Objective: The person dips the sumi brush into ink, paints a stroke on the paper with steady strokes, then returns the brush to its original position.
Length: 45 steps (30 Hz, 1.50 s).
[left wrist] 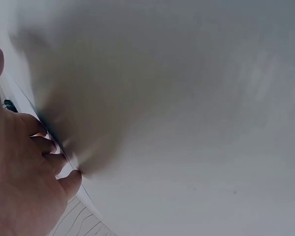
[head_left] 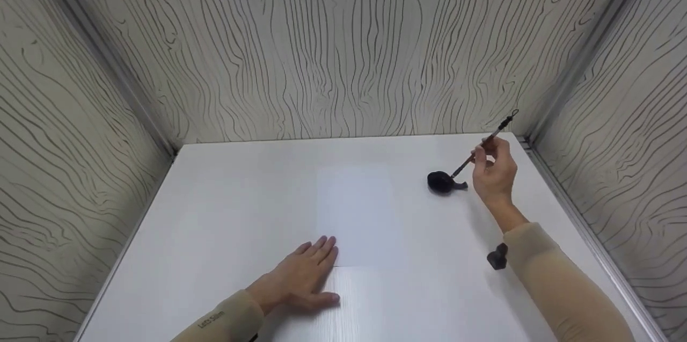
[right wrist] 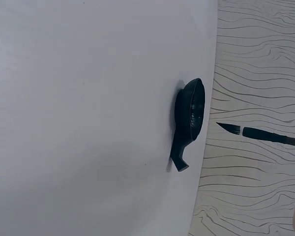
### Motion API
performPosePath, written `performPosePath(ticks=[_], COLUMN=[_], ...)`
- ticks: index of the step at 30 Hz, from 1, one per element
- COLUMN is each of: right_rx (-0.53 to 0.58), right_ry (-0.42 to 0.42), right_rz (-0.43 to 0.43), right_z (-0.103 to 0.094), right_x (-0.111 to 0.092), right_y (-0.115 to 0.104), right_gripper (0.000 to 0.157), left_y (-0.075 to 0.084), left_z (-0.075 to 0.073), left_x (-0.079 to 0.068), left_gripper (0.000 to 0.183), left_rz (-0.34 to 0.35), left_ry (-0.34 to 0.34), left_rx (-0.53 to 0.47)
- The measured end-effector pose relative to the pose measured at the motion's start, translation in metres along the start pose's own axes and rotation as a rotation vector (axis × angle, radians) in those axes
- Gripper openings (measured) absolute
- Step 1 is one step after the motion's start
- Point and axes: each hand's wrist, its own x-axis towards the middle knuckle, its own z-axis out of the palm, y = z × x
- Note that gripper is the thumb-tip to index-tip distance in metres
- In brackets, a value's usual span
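Observation:
A slim paintbrush (head_left: 472, 158) with a hanging loop at its top end slants down in my right hand (head_left: 495, 171), pinched between thumb and fingers. Its dark, pointed bristles (right wrist: 229, 128) hover near the mouth of a small black dish (head_left: 440, 183) with a short curved handle. Dark liquid glints inside the dish (right wrist: 196, 115) in the right wrist view. My left hand (head_left: 301, 277) lies flat with fingers extended, fingertips on the left edge of a white sheet of paper (head_left: 359, 218) near its lower corner. The left wrist view shows that hand (left wrist: 29, 167) from the palm side.
The white table (head_left: 231, 197) carries the paper in its middle and the dish at the right. Wood-grain panels (head_left: 333, 46) enclose the table at the back and both sides. A small black device (head_left: 497, 256) hangs at my right sleeve.

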Motion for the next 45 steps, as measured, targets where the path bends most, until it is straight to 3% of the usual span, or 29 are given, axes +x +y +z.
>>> performPosePath(ticks=[5,9,18,29,37,45], right_rx=[0.112,0.134,0.059,0.008,-0.050,-0.105], right_ry=[0.073,0.104,0.086,0.049,0.015,-0.036], right_rz=[0.214,0.336,0.457,0.428,0.406,0.316], right_z=[0.007,0.014,0.025,0.031,0.021,0.017], right_x=[0.000,-0.001,-0.010,-0.021,-0.025,-0.021], right_y=[0.002,0.004,0.011,0.019,0.021,0.021], right_gripper=[0.027,0.028,0.030,0.026,0.027,0.024], left_y=[-0.003,-0.004,-0.004,-0.002,0.000,0.000], left_z=[0.001,0.001,0.000,-0.003,-0.002,0.001], left_x=[0.002,0.002,0.000,-0.003,0.000,0.001], left_gripper=[0.111,0.111,0.112,0.110,0.111,0.111], left_rz=[-0.007,-0.004,-0.010,-0.021,-0.014,-0.024], left_ry=[-0.007,-0.003,-0.001,-0.019,-0.019,-0.020], left_rx=[-0.005,-0.002,-0.006,0.019,-0.009,-0.026])
